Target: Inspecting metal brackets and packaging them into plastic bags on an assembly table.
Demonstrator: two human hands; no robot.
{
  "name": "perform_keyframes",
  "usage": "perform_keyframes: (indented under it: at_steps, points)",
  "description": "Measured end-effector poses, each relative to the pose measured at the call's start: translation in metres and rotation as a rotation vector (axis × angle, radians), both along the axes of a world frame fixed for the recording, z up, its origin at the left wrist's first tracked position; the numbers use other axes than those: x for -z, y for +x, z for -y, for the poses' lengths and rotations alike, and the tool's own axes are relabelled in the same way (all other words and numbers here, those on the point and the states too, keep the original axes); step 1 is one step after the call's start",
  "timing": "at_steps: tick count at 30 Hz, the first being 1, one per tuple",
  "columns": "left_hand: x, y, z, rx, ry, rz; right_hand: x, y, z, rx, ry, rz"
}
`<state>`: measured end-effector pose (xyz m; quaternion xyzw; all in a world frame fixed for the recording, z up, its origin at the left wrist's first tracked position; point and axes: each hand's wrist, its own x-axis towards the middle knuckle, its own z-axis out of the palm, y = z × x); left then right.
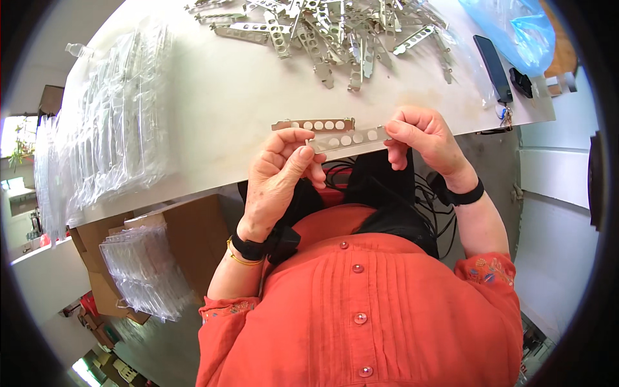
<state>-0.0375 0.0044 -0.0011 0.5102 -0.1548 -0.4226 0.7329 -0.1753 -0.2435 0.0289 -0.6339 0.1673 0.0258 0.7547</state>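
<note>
Between my two hands stretches a thin metal slot bracket (365, 137) with a row of round holes, held just over the table's near edge. My left hand (274, 177) pinches its left end between thumb and fingers. At the other end, my right hand (425, 135) grips it with thumb and forefinger. Just behind it a second metal bracket (284, 125) lies flat on the white table (219, 116), touched by neither hand as far as I can see. A loose heap of similar brackets (316, 45) is spread across the far side.
Stacked clear plastic sleeves (122, 122) cover the table's left side. More sleeves (145, 267) rest at an open cardboard box (200, 235) below. At the far right are a blue plastic bag (522, 32), a dark phone (493, 68) and keys (505, 115). Black cables (442, 216) hang beneath the table.
</note>
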Motion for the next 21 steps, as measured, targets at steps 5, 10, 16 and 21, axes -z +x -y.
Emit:
perform_keyframes:
  at_steps: [5,10,16,21]
  points:
    - [-0.0002,0.0006,-0.0001,0.010,-0.002,-0.028,0.0005,0.0002,0.0002,0.009,0.000,0.001]
    - [-0.0016,0.0012,-0.0013,0.029,-0.015,-0.035,-0.0008,0.0004,-0.0007,0.020,-0.009,-0.006]
    - [0.0006,0.0001,-0.0023,0.029,-0.014,-0.024,0.0004,-0.0004,-0.0008,0.024,-0.003,-0.004]
    - [0.0000,-0.0010,-0.0028,0.040,-0.012,-0.015,0.0007,0.0002,-0.0020,0.027,-0.013,0.012]
